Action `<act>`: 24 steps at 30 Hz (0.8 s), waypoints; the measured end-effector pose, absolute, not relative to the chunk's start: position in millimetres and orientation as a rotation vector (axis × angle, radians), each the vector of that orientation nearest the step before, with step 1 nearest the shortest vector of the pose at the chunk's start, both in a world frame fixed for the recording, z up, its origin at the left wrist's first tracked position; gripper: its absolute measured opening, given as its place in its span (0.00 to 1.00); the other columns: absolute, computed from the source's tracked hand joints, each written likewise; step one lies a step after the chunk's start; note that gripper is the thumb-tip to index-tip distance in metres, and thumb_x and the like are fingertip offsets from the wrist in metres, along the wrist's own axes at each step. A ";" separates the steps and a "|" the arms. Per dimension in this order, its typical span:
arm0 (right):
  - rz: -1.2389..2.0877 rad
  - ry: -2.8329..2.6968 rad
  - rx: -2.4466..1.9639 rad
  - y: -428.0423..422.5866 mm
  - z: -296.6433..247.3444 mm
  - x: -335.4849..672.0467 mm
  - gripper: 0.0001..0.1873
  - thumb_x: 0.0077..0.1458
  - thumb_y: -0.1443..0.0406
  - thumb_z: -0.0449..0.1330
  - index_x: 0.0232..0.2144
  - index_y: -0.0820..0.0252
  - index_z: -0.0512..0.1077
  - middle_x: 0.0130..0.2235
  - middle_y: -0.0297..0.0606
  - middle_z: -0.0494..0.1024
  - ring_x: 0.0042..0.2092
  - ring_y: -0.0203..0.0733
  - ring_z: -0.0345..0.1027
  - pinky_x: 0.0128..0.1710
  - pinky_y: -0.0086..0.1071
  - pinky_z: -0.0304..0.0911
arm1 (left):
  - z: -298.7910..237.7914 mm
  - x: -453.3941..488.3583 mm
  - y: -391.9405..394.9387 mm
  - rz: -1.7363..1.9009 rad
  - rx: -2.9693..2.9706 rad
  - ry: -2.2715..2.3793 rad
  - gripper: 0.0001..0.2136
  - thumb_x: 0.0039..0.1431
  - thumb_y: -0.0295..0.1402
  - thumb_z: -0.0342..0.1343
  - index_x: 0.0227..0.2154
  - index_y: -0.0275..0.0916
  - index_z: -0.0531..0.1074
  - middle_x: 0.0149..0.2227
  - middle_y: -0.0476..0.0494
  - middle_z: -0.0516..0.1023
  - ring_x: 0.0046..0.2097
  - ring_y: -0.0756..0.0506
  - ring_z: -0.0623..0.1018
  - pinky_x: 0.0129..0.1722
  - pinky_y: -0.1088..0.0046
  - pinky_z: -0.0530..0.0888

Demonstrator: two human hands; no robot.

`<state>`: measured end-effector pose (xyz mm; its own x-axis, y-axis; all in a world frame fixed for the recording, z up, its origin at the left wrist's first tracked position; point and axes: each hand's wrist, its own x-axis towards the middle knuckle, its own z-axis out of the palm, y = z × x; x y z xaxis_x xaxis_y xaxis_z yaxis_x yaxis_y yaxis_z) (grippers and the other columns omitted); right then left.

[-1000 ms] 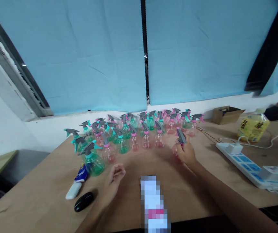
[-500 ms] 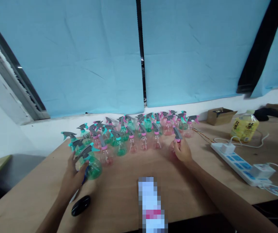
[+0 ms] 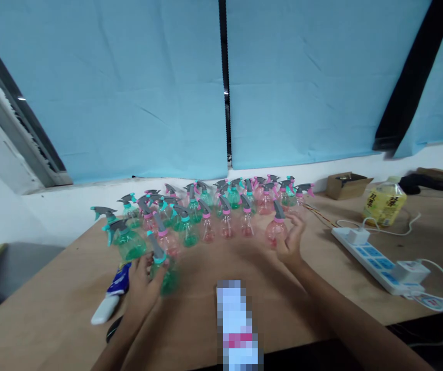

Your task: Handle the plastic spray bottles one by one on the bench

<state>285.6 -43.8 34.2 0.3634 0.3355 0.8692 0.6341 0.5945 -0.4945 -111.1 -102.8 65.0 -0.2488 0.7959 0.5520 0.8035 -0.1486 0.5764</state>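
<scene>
My left hand (image 3: 143, 281) is wrapped round a green spray bottle (image 3: 169, 278) with a grey and teal trigger head, near the front left of the group. At the right, my right hand (image 3: 291, 241) is beside a pink spray bottle (image 3: 274, 229), its fingers apart and curved away from the neck; the thumb is close to the bottle's lower side, and I cannot tell whether it touches. Several more green and pink spray bottles stand upright between the hands and behind, among them a clear pink one (image 3: 226, 226) and a green one (image 3: 189, 234).
A blue-and-white tube (image 3: 119, 281) and a partly hidden black object (image 3: 113, 330) lie left of my left arm. A phone, blurred out (image 3: 237, 319), lies at the front. To the right are a power strip (image 3: 372, 257), a yellow-labelled bottle (image 3: 384, 203) and a cardboard box (image 3: 347, 186).
My left hand has moved right with the green spray bottle, uncovering the blue-and-white tube, and the bottle's head has turned. My right hand's fingers have opened away from the pink spray bottle.
</scene>
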 end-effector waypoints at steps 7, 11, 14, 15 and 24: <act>0.167 -1.908 -0.847 -62.3 67.7 190.1 0.33 0.57 0.56 0.58 0.62 0.54 0.55 0.60 0.48 0.62 0.61 0.55 0.56 0.62 0.53 0.48 | 48.1 -33.6 -72.8 -1.634 -2.379 -1.795 0.15 0.60 0.44 0.54 0.44 0.42 0.68 0.41 0.43 0.70 0.48 0.39 0.70 0.52 0.60 0.66; 0.383 -1.791 -0.730 -36.1 70.5 160.3 0.38 0.55 0.55 0.61 0.63 0.55 0.53 0.62 0.47 0.60 0.64 0.51 0.51 0.63 0.48 0.48 | 36.7 -7.4 -49.2 -1.659 -2.468 -1.720 0.14 0.58 0.40 0.55 0.45 0.41 0.69 0.43 0.41 0.68 0.50 0.38 0.68 0.54 0.57 0.64; 0.685 -1.784 -0.624 -13.8 71.1 149.8 0.32 0.55 0.57 0.62 0.60 0.52 0.60 0.58 0.42 0.67 0.58 0.46 0.62 0.57 0.42 0.59 | 30.5 5.5 -38.9 -1.789 -2.397 -1.876 0.15 0.53 0.41 0.60 0.42 0.42 0.72 0.42 0.42 0.67 0.50 0.37 0.67 0.55 0.55 0.61; 0.775 -1.754 -0.622 -7.8 71.1 147.6 0.29 0.55 0.58 0.62 0.58 0.53 0.63 0.53 0.41 0.72 0.53 0.45 0.67 0.53 0.39 0.63 | 28.6 8.1 -36.8 -1.843 -2.399 -1.913 0.16 0.51 0.40 0.62 0.42 0.42 0.73 0.42 0.42 0.68 0.51 0.37 0.67 0.56 0.55 0.59; 1.199 -1.529 -0.599 13.4 59.3 164.7 0.15 0.45 0.67 0.56 0.36 0.57 0.77 0.30 0.32 0.78 0.33 0.38 0.71 0.38 0.32 0.67 | 6.4 -5.8 -25.7 -3.180 -2.262 -1.910 0.17 0.45 0.32 0.65 0.40 0.43 0.73 0.37 0.49 0.74 0.39 0.47 0.73 0.37 0.74 0.67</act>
<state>164.7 13.4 59.3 -0.3205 0.8479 0.4223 -0.2076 0.3721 -0.9047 -5.8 -25.7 6.4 0.0088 0.9941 0.1080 -0.3719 -0.0970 0.9232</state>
